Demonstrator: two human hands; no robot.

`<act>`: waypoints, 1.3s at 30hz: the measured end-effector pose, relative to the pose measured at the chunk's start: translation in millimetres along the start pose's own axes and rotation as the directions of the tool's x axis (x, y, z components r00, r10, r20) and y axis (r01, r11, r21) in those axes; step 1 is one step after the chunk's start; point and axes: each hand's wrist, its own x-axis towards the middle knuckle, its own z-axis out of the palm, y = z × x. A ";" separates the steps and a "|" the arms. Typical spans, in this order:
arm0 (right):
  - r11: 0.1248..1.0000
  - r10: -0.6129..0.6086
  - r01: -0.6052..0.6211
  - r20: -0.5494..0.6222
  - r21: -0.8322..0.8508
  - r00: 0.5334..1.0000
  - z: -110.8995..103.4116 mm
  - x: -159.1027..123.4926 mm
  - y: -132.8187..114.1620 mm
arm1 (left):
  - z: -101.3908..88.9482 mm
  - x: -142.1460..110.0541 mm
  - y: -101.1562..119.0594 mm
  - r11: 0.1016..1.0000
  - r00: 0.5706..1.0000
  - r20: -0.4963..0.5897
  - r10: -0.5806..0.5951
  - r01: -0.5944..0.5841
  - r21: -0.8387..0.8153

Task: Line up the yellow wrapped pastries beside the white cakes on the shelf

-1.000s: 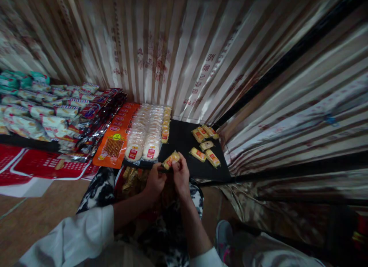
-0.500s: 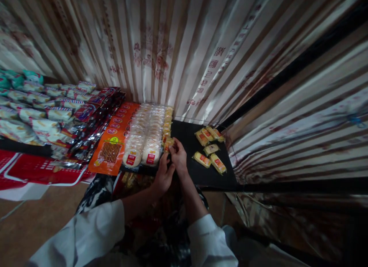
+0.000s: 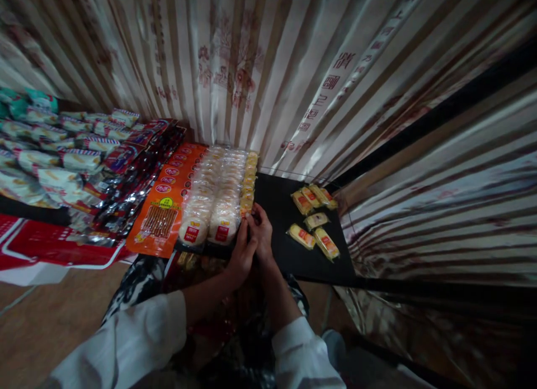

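Both my hands meet at the near end of a row of small yellow snack packets (image 3: 248, 182) on a black shelf (image 3: 285, 249). My left hand (image 3: 240, 254) and my right hand (image 3: 262, 232) have their fingers pressed together around the nearest packet of that row, which they almost wholly hide. To the left of the row lie two rows of round white cakes in clear wrap (image 3: 212, 202). Several loose yellow packets (image 3: 314, 218) are scattered on the shelf to the right of my hands.
Orange snack bags (image 3: 165, 207) and dark foil bags (image 3: 130, 176) lie further left, with white and green packets (image 3: 50, 160) beyond. A striped shiny curtain (image 3: 260, 70) hangs behind and to the right. A red and white carton (image 3: 50, 246) lies at left. A bag of packets (image 3: 188, 260) rests below the shelf edge.
My hands have carried a yellow packet from in front of the shelf forward to the near end of the yellow row. The camera has moved closer.
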 end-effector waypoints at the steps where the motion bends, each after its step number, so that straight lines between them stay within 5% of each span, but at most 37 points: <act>1: 1.000 0.003 -0.003 0.000 -0.011 1.000 0.1 -0.6 0.3 | 0.0 -0.1 0.3 1.000 1.000 -0.005 0.001 -0.001 0.006; 13: 0.990 0.014 -0.008 0.040 -0.138 0.999 -8.3 -0.8 -1.6 | 2.3 -5.2 5.2 0.992 0.999 0.027 0.038 -0.041 0.118; 21: 0.983 -0.015 -0.024 -0.211 -0.182 0.977 -3.2 -39.8 -13.5 | -5.8 -45.4 24.7 0.928 0.999 0.040 -0.028 0.011 0.372; 26: 0.978 -0.026 -0.004 -0.142 -0.207 0.990 -1.6 -93.5 -14.0 | -31.5 -80.7 32.4 0.929 0.989 0.145 -0.037 -0.020 0.369; 32: 0.921 -0.017 0.040 0.062 -0.388 0.998 7.3 -150.6 -3.7 | -82.0 -118.1 13.1 0.886 0.958 0.259 -0.125 -0.009 0.464; 35: 0.854 0.097 0.019 0.193 -0.521 0.976 15.2 -164.4 10.1 | -102.2 -125.6 -4.6 0.887 0.948 0.218 -0.232 0.115 0.448; 39: 0.791 0.256 -0.041 0.270 -0.611 0.928 27.6 -172.3 32.7 | -124.0 -116.6 -29.4 0.845 0.913 0.019 -0.407 0.368 0.388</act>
